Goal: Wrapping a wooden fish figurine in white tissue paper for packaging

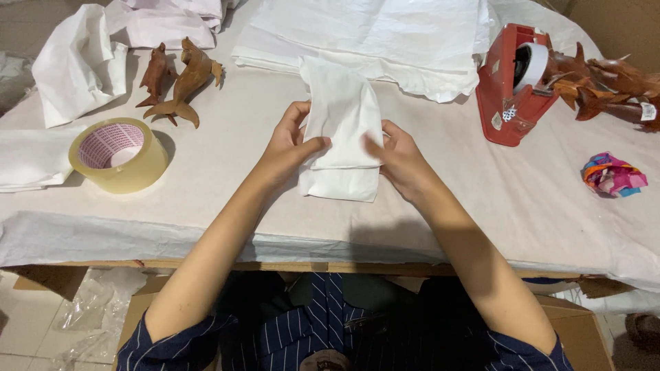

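Centre frame: both hands' fingers (311, 145) pinch a white paper bundle (342, 137), light, soft, crushable; best held by its side edges.

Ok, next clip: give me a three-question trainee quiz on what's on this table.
1. True or false: both hands grip the white bundle.
2. Which thing lies nearest the left hand? A) tape roll B) red dispenser C) crumpled wrapper
3. What stands just behind the tape roll?

Key
1. True: the right hand holds the other side.
2. A
3. Wooden dolphins.
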